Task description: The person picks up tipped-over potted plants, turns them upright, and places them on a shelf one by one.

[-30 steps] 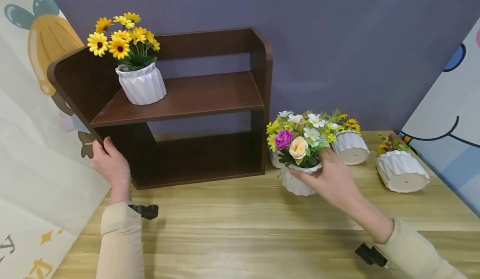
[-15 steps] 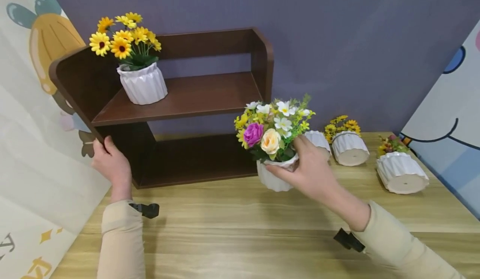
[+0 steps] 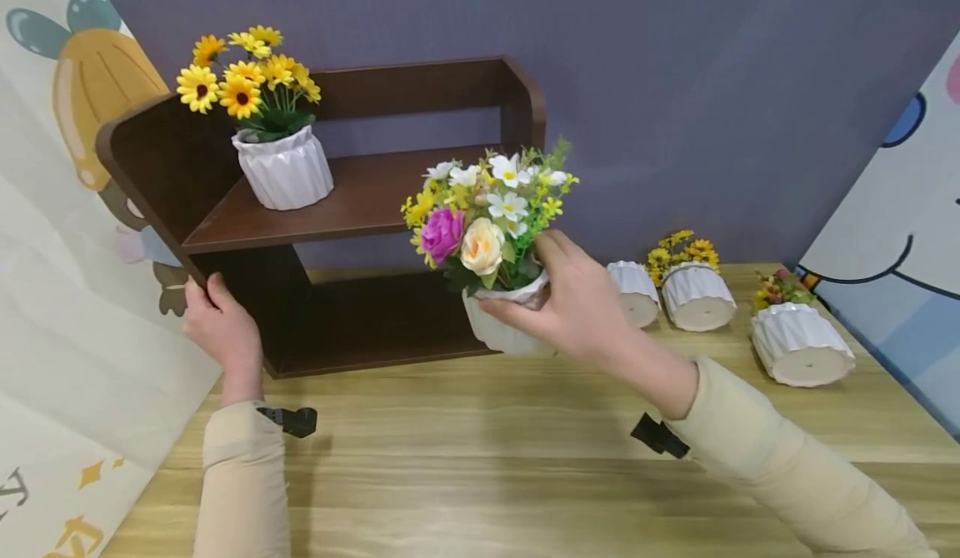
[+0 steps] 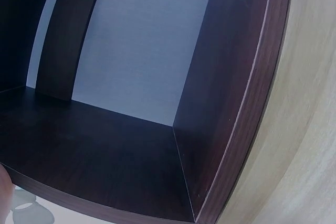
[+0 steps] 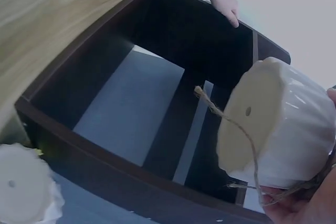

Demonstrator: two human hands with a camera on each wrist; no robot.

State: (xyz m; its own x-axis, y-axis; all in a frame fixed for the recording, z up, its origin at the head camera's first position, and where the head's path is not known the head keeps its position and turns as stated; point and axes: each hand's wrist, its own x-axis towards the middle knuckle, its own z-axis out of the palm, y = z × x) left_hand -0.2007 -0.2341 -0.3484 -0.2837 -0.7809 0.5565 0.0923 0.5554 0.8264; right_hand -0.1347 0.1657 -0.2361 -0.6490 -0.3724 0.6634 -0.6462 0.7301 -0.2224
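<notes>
My right hand (image 3: 581, 304) grips a white fluted flowerpot (image 3: 498, 329) by its rim, thumb in front. Purple, cream, white and yellow artificial flowers (image 3: 487, 216) fill it. The pot is held above the table, in front of the right part of the dark brown shelf (image 3: 360, 225). Its base with a small hole and a loose twine (image 5: 244, 135) show in the right wrist view. With its thumb on the inner side, my left hand (image 3: 225, 329) holds the front edge of the shelf's left panel. Another white pot (image 3: 283, 171) with yellow daisies (image 3: 243, 75) stands on the upper board.
Three more white pots lie on their sides at the right: one near the shelf (image 3: 634, 291), a middle one (image 3: 699, 296) with yellow flowers, and one (image 3: 802, 346) with reddish flowers. The wood-grain table (image 3: 450, 458) meets a grey-blue wall (image 3: 675, 83) behind.
My right hand has lifted the mixed-flower pot and carried it left and up, from beside the shelf to in front of it. My left hand has stayed at the shelf's edge.
</notes>
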